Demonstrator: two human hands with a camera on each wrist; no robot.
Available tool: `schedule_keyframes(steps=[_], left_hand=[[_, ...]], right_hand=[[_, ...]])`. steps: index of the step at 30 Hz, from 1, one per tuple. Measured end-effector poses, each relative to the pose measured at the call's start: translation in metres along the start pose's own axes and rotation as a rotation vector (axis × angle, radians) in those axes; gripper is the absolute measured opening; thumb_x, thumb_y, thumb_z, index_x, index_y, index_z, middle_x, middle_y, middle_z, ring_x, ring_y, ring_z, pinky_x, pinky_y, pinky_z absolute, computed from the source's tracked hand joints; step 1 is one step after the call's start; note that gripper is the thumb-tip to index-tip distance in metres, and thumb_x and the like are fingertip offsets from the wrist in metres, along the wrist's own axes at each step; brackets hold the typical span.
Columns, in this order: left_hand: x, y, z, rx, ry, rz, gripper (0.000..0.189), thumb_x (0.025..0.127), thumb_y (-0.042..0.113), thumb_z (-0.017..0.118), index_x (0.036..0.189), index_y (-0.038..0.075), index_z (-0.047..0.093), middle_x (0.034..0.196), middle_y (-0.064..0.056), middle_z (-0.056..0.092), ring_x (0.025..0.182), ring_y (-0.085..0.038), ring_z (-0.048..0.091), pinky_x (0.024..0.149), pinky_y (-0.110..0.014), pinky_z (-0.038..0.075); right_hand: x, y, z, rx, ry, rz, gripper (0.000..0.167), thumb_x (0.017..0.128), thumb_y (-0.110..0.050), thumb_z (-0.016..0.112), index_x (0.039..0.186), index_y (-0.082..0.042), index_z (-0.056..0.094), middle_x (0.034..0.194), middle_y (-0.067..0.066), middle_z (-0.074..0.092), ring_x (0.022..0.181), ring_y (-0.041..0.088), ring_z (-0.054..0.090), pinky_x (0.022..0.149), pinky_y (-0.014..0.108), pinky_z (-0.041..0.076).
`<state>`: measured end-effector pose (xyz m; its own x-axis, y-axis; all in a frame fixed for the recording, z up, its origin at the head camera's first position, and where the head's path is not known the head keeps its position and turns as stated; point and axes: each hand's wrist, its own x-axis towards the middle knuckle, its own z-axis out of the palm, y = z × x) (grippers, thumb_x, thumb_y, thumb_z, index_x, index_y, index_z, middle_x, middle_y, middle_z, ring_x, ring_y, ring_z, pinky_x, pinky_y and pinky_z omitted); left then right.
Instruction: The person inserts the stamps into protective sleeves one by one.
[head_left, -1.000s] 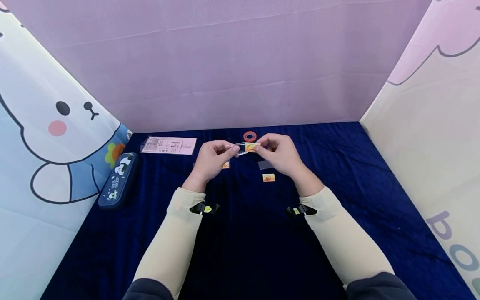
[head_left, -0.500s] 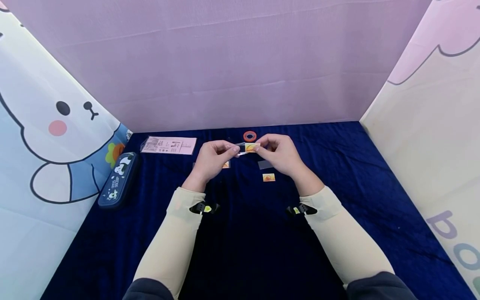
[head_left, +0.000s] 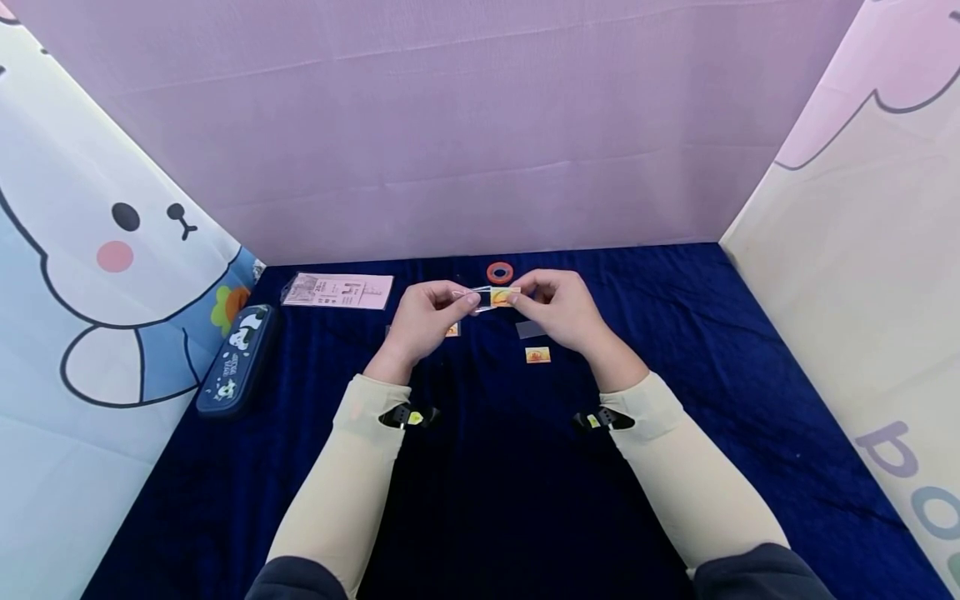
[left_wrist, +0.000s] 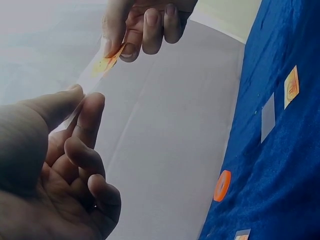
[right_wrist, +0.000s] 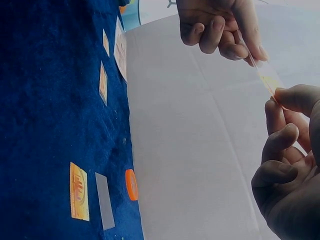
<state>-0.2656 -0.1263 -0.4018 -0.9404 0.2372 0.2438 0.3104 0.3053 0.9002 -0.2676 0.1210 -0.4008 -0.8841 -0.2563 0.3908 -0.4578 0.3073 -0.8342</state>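
My left hand point(head_left: 426, 321) pinches one end of a small clear plastic sleeve point(head_left: 482, 300) between thumb and index finger. Opposite it, my right hand point(head_left: 564, 312) pinches a yellow-orange stamp point(head_left: 499, 297) at the sleeve's other end. In the right wrist view the stamp point(right_wrist: 268, 80) overlaps the sleeve, and I cannot tell how much of it lies inside. The left wrist view shows both hands raised above the blue cloth, the right thumb and finger covering part of the stamp point(left_wrist: 106, 63).
On the blue cloth, an orange tape roll point(head_left: 499, 272) lies behind the hands. Another stamp point(head_left: 537, 355) and a clear strip point(head_left: 531, 330) lie near the right hand. One more stamp point(head_left: 452, 331) is partly hidden by the left hand. A pink booklet point(head_left: 341, 292) and pencil case point(head_left: 236, 358) are at left.
The right hand has dipped very slightly with the stamp, and the sleeve's edges look a little wider apart. The left hand stays in place; nothing on the cloth has moved.
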Motion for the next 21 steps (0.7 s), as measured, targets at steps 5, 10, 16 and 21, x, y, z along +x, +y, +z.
schedule_keyframes(steps=[5,10,16,21], left_hand=[[0.0009,-0.0008,0.0004,0.005,-0.001,0.003,0.019,0.098,0.029,0.078,0.099,0.010,0.080,0.089,-0.003,0.078,0.080,-0.022,0.067,0.063,-0.027,0.048],[0.0002,-0.0009,0.0004,-0.005,-0.009,0.002,0.016,0.098,0.024,0.078,0.105,0.009,0.081,0.098,-0.005,0.077,0.076,-0.018,0.063,0.060,-0.026,0.046],[-0.0013,-0.0014,-0.0013,-0.025,-0.033,0.056,0.013,0.099,0.021,0.076,0.106,0.011,0.081,0.101,-0.004,0.076,0.069,-0.018,0.054,0.058,-0.027,0.042],[-0.0012,-0.0012,-0.0019,-0.025,-0.041,0.068,0.012,0.100,0.018,0.074,0.108,0.012,0.082,0.106,-0.003,0.076,0.069,-0.018,0.055,0.058,-0.027,0.043]], right_hand=[[-0.0001,0.0005,0.0000,-0.019,-0.010,-0.010,0.005,0.095,-0.016,0.080,0.098,-0.012,0.080,0.081,0.001,0.068,0.056,0.023,0.050,0.049,0.028,0.038],[-0.0001,0.0013,0.0004,-0.026,-0.011,-0.002,0.005,0.095,-0.017,0.080,0.099,-0.014,0.080,0.081,0.001,0.067,0.056,0.023,0.050,0.049,0.029,0.038],[-0.0001,0.0014,0.0007,-0.018,-0.006,0.008,0.006,0.095,-0.019,0.080,0.098,-0.014,0.080,0.081,0.001,0.067,0.055,0.022,0.050,0.049,0.028,0.039],[-0.0007,0.0005,-0.0001,0.000,-0.003,0.022,0.009,0.096,-0.020,0.080,0.099,-0.012,0.079,0.080,0.004,0.065,0.056,0.021,0.049,0.050,0.028,0.041]])
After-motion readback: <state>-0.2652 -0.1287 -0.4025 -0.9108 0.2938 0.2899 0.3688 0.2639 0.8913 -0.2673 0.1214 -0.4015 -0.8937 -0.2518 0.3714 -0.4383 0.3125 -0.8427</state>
